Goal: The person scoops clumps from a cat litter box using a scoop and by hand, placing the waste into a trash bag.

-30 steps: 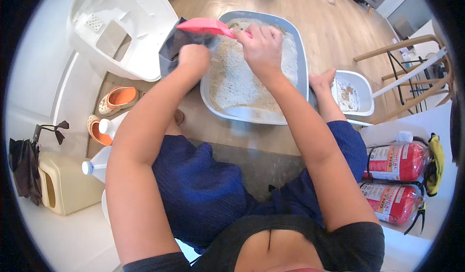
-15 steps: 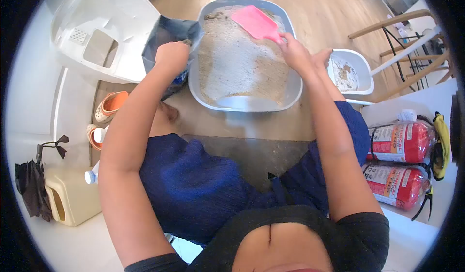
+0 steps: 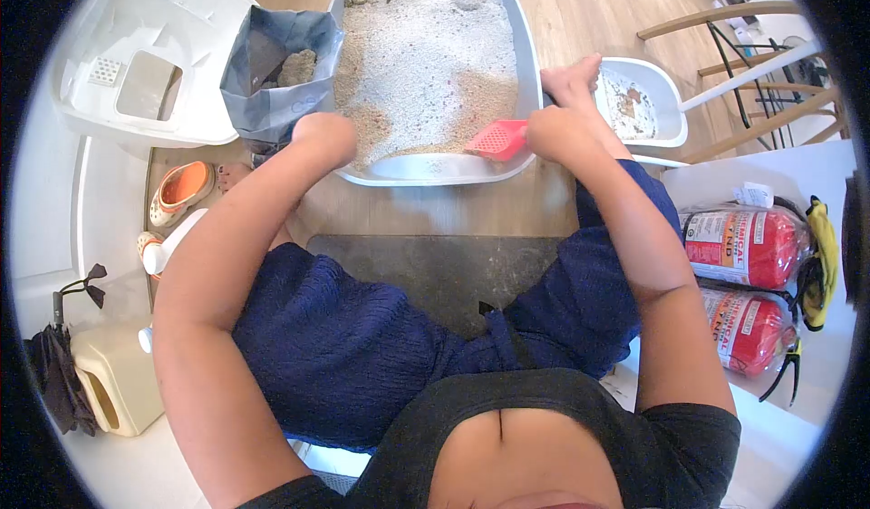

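A grey litter tray (image 3: 528,74) filled with pale, partly brown litter (image 3: 426,60) lies in front of me. My right hand (image 3: 557,135) is closed around the handle of a pink slotted litter scoop (image 3: 500,139), whose blade sits at the tray's near right corner, low by the litter. By the tray's near left corner my left hand (image 3: 324,139) is closed, between the rim and a dark plastic bag (image 3: 272,101). Its fingertips are hidden, so I cannot tell which it grips. The bag stands open at the top, with a greyish-brown clump (image 3: 296,68) inside.
A large white litter box hood (image 3: 195,19) stands at the left. To the right are a white dustpan (image 3: 675,110) with debris, a wooden chair (image 3: 770,142) and red fire extinguishers (image 3: 739,246). Orange clogs (image 3: 186,185), a cream container (image 3: 122,387) and a dark mat (image 3: 426,273) are nearer.
The scoop has come from above the far part of the tray to its near right corner. My left hand has left the bag's upper edge and moved lower. The view has shifted.
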A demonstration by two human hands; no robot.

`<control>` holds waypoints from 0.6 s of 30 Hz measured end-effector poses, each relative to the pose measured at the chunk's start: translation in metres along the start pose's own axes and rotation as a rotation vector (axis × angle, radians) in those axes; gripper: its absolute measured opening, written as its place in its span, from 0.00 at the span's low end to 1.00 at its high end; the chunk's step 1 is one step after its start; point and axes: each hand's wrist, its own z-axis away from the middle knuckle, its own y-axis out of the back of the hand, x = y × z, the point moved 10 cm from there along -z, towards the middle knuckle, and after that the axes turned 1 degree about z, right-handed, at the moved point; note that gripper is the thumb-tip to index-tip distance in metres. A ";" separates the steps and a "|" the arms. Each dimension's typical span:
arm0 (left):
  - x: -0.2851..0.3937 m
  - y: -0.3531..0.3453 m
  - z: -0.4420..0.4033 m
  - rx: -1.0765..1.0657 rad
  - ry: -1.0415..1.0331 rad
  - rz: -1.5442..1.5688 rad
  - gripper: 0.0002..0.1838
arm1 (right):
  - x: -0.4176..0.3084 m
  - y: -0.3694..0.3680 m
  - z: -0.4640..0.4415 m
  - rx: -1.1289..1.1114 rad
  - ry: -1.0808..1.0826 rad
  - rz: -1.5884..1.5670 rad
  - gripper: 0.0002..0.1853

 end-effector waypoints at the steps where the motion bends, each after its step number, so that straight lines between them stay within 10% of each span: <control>1: -0.009 -0.011 -0.002 -0.004 0.004 0.004 0.12 | -0.001 -0.008 -0.001 -0.025 -0.011 -0.006 0.15; 7: -0.052 -0.067 -0.022 0.022 0.155 0.276 0.13 | 0.003 -0.073 -0.031 0.125 -0.126 -0.144 0.16; 13: -0.025 -0.107 -0.051 -0.021 -0.247 -0.035 0.09 | 0.001 -0.086 -0.083 0.150 -0.194 -0.402 0.16; 16: -0.056 -0.135 -0.068 -0.172 0.097 0.925 0.14 | -0.007 -0.073 -0.096 0.202 -0.191 -0.484 0.16; 18: -0.044 -0.142 -0.075 -0.245 -0.039 0.544 0.06 | -0.010 -0.050 -0.103 0.189 -0.154 -0.438 0.16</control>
